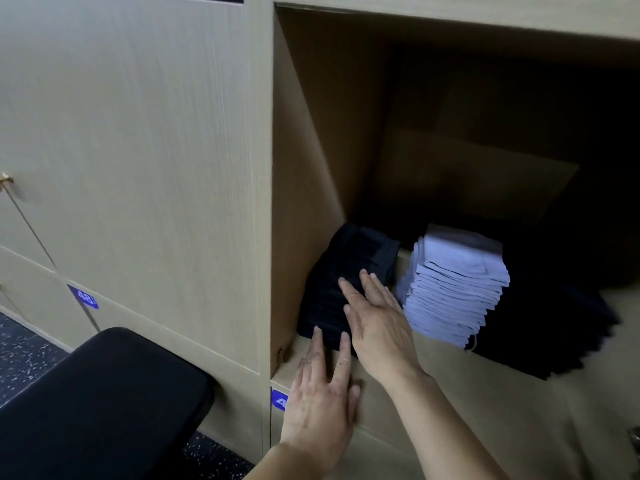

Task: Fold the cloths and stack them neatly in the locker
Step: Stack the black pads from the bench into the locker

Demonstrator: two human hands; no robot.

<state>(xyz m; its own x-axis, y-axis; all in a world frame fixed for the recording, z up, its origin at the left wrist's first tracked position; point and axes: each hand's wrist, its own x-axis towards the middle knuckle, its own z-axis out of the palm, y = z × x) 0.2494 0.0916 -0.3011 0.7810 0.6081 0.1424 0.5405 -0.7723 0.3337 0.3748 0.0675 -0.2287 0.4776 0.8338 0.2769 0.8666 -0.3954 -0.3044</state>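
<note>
An open wooden locker [311, 140] holds three piles of folded cloths. A stack of dark navy cloths [341, 275] stands at its left, against the side wall. My right hand [377, 320] lies flat with straight fingers on the front of that dark stack. My left hand [322, 396] is open too, its fingertips touching the stack's lower front edge at the locker's floor. To the right rises a tall stack of light blue cloths [457, 289]. Further right lies a low, spread pile of dark cloths [554, 327].
A black padded seat [104, 403] stands at the lower left, close to the locker front. Closed locker doors [138, 133] fill the left side, with blue number labels [84, 296]. A speckled dark floor [20, 355] shows below them.
</note>
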